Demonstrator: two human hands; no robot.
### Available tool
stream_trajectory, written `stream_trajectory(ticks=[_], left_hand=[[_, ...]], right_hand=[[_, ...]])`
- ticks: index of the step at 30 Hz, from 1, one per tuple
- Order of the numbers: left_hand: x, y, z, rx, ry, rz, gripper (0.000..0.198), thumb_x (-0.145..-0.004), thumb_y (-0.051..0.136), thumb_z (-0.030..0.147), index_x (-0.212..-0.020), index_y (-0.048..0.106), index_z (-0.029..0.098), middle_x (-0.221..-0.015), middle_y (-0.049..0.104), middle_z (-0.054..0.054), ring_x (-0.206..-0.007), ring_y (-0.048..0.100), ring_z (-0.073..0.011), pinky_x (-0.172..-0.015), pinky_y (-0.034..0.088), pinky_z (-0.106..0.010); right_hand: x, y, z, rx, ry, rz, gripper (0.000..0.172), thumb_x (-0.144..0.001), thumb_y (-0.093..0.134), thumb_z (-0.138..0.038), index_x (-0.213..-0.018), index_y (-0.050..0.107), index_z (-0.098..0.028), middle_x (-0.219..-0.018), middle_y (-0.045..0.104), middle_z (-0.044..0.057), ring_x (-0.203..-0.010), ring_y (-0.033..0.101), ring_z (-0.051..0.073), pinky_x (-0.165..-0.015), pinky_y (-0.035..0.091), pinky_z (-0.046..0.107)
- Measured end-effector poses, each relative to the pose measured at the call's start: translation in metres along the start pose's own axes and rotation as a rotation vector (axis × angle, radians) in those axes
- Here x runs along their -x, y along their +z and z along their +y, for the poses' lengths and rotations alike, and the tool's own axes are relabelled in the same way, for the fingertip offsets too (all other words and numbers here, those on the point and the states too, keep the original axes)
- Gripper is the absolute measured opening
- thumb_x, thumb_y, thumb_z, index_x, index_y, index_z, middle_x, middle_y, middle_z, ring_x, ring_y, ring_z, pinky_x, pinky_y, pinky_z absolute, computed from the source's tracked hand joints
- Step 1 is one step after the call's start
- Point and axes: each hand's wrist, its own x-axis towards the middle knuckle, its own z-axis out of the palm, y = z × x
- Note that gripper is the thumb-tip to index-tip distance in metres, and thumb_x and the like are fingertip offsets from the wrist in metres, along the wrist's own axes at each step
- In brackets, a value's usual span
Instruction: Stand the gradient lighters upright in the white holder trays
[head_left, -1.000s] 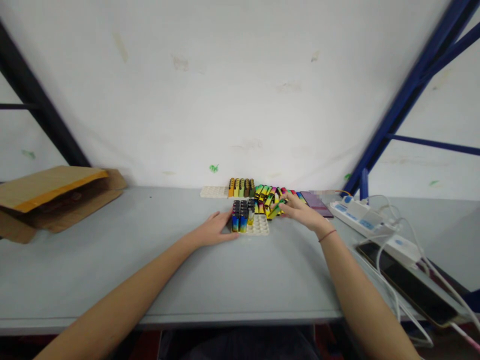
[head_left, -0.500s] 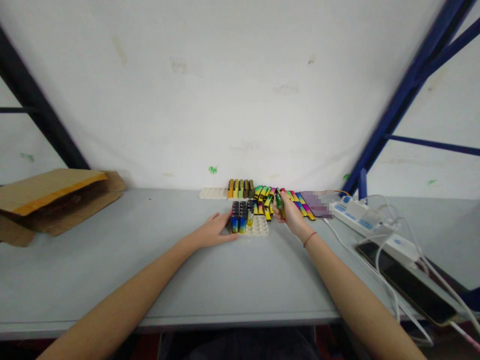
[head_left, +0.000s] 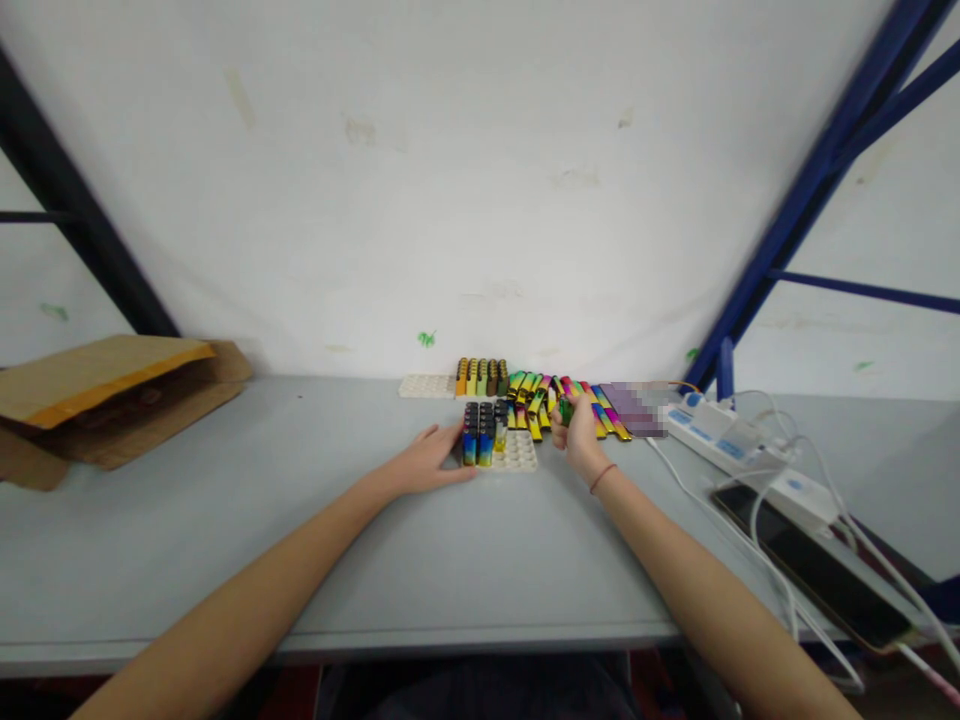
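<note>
My left hand (head_left: 424, 464) curls around the left end of a white tray with round holes (head_left: 523, 462), its thumb along the front edge. Upright lighters (head_left: 478, 447) with black tops and blue-to-yellow bodies fill the tray's left part. To the right, my right hand (head_left: 579, 437) is closed around a shiny green lighter (head_left: 565, 409), mostly covered by the fingers. A pile of shiny multicoloured lighters (head_left: 535, 403) lies just behind and left of that hand. More lie flat in rows (head_left: 606, 412) on its right.
At the wall, orange, green and brown lighters (head_left: 481, 378) stand beside another white holed tray (head_left: 427, 386). A purple sheet (head_left: 631, 409), a white power strip (head_left: 709, 440), cables and a dark phone (head_left: 814, 565) occupy the right. A brown paper bag (head_left: 112, 395) lies on the left.
My right hand has shifted slightly right and turned, so less of the green lighter shows between the fingers. My left hand and the tray have stayed put.
</note>
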Motion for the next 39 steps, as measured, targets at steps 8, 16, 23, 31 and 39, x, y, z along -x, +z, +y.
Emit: stream_trajectory(ticks=[8,16,23,31,39], left_hand=[[0.000,-0.006,0.008,0.009,-0.024,-0.018,0.076,-0.085,0.046,0.061,-0.143,0.027,0.017,-0.145,0.037,-0.013,-0.133,0.034,-0.0300,-0.112,0.015,-0.051],[0.000,-0.006,0.008,0.018,-0.014,-0.010,0.076,-0.084,0.046,0.061,-0.142,0.028,0.016,-0.145,0.036,-0.013,-0.132,0.034,-0.0318,-0.112,0.015,-0.051],[0.000,-0.008,0.011,0.011,-0.023,-0.034,0.071,-0.086,0.046,0.058,-0.140,0.031,0.016,-0.144,0.038,-0.014,-0.133,0.034,-0.0297,-0.111,0.014,-0.052],[0.000,-0.008,0.011,0.016,-0.029,-0.025,0.074,-0.085,0.046,0.061,-0.141,0.028,0.017,-0.145,0.037,-0.013,-0.133,0.034,-0.0295,-0.112,0.014,-0.052],[0.000,-0.007,0.011,0.026,-0.030,-0.015,0.074,-0.084,0.049,0.058,-0.141,0.029,0.016,-0.144,0.038,-0.014,-0.133,0.033,-0.0301,-0.111,0.015,-0.051]], right_hand=[[0.002,0.001,0.005,0.006,-0.055,0.025,0.034,-0.080,0.034,-0.048,-0.058,0.032,-0.023,-0.036,0.019,-0.009,-0.032,0.011,0.007,-0.032,0.009,0.020],[0.004,0.001,0.003,-0.007,-0.007,-0.015,0.037,-0.083,0.024,-0.045,-0.054,0.026,-0.023,-0.037,0.016,-0.008,-0.032,0.008,0.007,-0.032,0.008,0.020],[0.008,0.004,0.003,-0.017,-0.042,0.018,0.038,-0.082,0.031,-0.050,-0.056,0.030,-0.023,-0.037,0.018,-0.008,-0.032,0.011,0.007,-0.033,0.010,0.020],[0.007,0.003,0.003,-0.018,-0.007,-0.036,0.042,-0.084,0.022,-0.052,-0.054,0.027,-0.023,-0.036,0.016,-0.008,-0.030,0.011,0.007,-0.032,0.012,0.020],[0.015,0.011,0.007,0.281,-0.416,-0.205,0.031,-0.081,0.050,-0.053,-0.080,0.038,-0.024,-0.047,0.042,-0.008,-0.041,0.040,0.011,-0.042,0.032,0.022]])
